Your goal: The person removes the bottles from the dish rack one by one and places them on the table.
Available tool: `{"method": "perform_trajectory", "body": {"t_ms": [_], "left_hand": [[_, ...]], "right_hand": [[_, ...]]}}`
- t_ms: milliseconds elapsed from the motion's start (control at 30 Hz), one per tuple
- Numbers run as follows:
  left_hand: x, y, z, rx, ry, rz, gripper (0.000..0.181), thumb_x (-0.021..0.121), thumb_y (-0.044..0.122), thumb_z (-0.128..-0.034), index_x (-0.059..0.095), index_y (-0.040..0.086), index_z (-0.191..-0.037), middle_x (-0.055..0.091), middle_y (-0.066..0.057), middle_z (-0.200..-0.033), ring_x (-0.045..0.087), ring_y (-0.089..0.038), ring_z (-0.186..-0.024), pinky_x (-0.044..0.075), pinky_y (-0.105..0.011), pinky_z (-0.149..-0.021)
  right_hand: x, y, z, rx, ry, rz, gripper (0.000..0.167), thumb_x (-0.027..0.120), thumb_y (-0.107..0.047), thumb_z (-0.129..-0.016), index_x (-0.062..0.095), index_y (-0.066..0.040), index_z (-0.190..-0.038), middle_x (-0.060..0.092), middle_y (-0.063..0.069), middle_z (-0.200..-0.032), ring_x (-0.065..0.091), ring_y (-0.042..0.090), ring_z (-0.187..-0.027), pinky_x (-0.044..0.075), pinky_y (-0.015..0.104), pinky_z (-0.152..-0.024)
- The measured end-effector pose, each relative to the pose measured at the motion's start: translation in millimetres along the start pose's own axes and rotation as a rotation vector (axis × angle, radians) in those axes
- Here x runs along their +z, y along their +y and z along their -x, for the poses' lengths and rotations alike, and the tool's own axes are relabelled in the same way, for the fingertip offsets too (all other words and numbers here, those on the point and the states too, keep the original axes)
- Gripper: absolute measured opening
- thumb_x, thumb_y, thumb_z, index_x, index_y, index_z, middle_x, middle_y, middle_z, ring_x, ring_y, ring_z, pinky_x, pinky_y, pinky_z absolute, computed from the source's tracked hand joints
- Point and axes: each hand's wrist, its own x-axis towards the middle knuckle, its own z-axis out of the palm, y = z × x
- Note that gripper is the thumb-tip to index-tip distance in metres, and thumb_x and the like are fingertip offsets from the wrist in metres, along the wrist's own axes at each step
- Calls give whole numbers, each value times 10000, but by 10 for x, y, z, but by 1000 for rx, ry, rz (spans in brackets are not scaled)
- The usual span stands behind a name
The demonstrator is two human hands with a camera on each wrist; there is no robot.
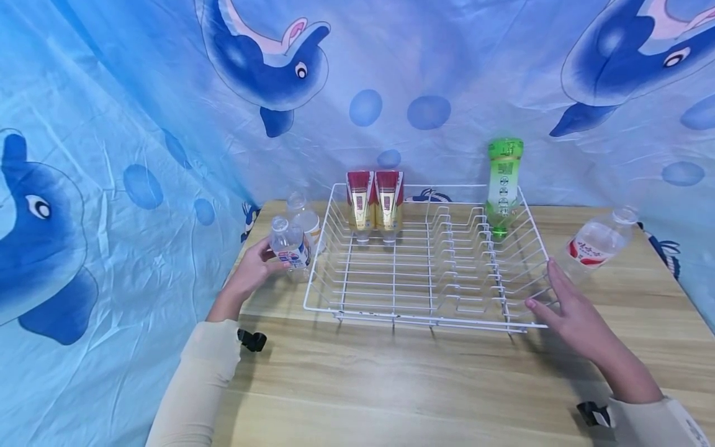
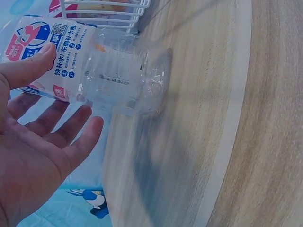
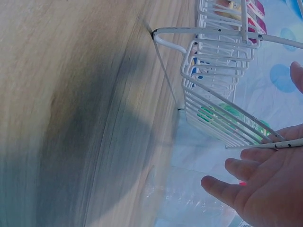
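Observation:
My left hand (image 1: 251, 272) holds a clear plastic bottle (image 1: 289, 243) with a blue, white and red label, standing capless left of the white wire dish rack (image 1: 393, 318). In the left wrist view the thumb lies on its label (image 2: 40, 42), fingers behind. My right hand (image 1: 581, 320) touches the rack's right front rim, its fingers extended outside and the thumb apart from them. Two upside-down bottles, one red-and-gold bottle (image 1: 360, 202) and its twin (image 1: 389, 202), stand at the rack's back left. An upside-down green bottle (image 1: 504, 183) stands at its back right.
Another clear bottle (image 1: 304, 217) stands behind the held one. On the right, a clear bottle with a red-and-white label (image 1: 600, 239) stands beside the rack. The wooden table (image 1: 385, 385) meets a blue dolphin-print curtain (image 1: 447, 74) at the back and left.

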Motion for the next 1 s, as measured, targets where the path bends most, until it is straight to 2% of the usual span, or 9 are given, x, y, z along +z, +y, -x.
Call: {"method": "perform_trajectory", "body": {"t_ms": [233, 367, 467, 567, 800, 1000], "left_hand": [[28, 7, 43, -5, -5, 39, 809, 756, 54, -870, 348, 86, -1567, 452, -230, -1496, 419, -472, -1364, 343, -587, -1125], [36, 33, 99, 1, -3, 57, 925, 759, 63, -881, 199, 98, -1616, 365, -258, -1548, 364, -490, -1394, 325, -615, -1126], [22, 72, 156, 0, 28, 26, 1004, 760, 118, -901, 71, 101, -1630, 278, -267, -1592, 280, -487, -1440, 282, -646, -1134], [-6, 112, 208, 10, 65, -24, 1029, 752, 188, -919, 13, 120, -1632, 201, -257, -1626, 202, -467, -1476, 250, -667, -1138], [-29, 241, 283, 121, 162, -85, 1007, 729, 231, -919, 24, 183, -1637, 94, -197, -1661, 118, -410, -1507, 219, -697, -1133], [-12, 395, 315, 195, 234, -193, 1022, 749, 289, -898, 47, 233, -1639, 72, -165, -1671, 98, -397, -1502, 195, -728, -1119]], "right_hand": [[-12, -5, 6, 0, -2, 5, 926, 574, -375, -1028, -73, -39, -1599, -77, 263, -1643, 2, 555, -1463, 26, 687, -1153], [-19, -2, 6, -3, -2, 7, 924, 567, -381, -1030, -77, -43, -1599, -92, 245, -1646, -8, 547, -1467, 16, 681, -1156], [-19, -2, 7, -3, -4, 9, 925, 572, -374, -1028, -73, -34, -1598, -86, 256, -1644, -12, 540, -1470, 18, 681, -1157], [-17, -10, 8, -1, -10, 11, 925, 570, -376, -1029, -73, -30, -1597, -81, 264, -1642, -20, 530, -1475, 18, 679, -1158], [-14, -3, 6, 3, -15, 10, 922, 569, -368, -1030, -72, -22, -1595, -91, 254, -1644, -21, 531, -1474, 20, 677, -1159], [-14, 9, 10, -17, -4, 9, 910, 568, -355, -1032, -66, -24, -1596, -88, 246, -1645, -22, 530, -1473, -1, 643, -1176]]}}
